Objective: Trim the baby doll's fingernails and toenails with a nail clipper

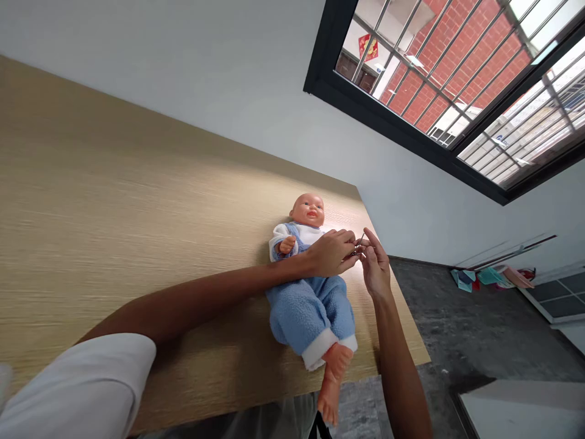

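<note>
L arm [205,296] crosses doll [299,311], w/ L hand [334,251] over it, R hand [375,268] beside.

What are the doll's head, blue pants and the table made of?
Doll's head: probably smooth plastic or vinyl, slightly shiny. Blue pants: fuzzy cloth, likely fleece, from the nubbly surface. Table: maybe wood or wood-look board, with fine grain lines, soft sheen.

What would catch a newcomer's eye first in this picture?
First, the baby doll in blue and white, lying face up near the right end of the wooden table. At its side, the left hand and right hand meet around a shiny item too small to identify. Then the barred window at upper right, with red brick beyond.
</note>
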The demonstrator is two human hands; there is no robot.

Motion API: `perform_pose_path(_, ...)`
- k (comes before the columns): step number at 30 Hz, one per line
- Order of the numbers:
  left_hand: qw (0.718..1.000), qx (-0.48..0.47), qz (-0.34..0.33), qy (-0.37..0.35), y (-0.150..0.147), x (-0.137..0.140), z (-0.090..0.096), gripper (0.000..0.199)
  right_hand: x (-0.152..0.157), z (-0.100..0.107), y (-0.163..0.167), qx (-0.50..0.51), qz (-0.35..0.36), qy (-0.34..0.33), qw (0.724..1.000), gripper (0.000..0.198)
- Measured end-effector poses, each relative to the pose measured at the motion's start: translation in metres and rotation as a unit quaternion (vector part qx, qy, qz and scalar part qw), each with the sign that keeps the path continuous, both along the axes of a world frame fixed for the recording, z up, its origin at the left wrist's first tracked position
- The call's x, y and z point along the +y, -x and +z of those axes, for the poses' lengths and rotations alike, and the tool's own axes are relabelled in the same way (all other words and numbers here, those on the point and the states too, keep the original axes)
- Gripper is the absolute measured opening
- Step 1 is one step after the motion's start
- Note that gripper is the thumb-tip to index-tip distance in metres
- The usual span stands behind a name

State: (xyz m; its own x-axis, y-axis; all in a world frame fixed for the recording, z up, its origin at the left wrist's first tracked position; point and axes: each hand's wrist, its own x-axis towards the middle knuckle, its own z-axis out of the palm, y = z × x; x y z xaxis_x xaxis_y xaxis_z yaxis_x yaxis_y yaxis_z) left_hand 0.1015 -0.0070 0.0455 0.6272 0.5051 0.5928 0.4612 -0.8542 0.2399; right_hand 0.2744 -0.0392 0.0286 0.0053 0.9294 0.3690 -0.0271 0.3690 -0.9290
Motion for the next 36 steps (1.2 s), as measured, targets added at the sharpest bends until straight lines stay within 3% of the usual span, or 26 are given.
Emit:
perform_pose_path(13,0.996,0.065,0.008,0.055,0.000,-0.004,0.008,0.033,0.000,0.001,0.004,0.056,0.022,0.044,0.997,0.044)
perform_pose_path(36,0.996,0.073,0.011,0.046,-0.001,-0.003,0.005,0.033,0.004,-0.005,0.016,0.153,0.030,0.083,0.984,0.040)
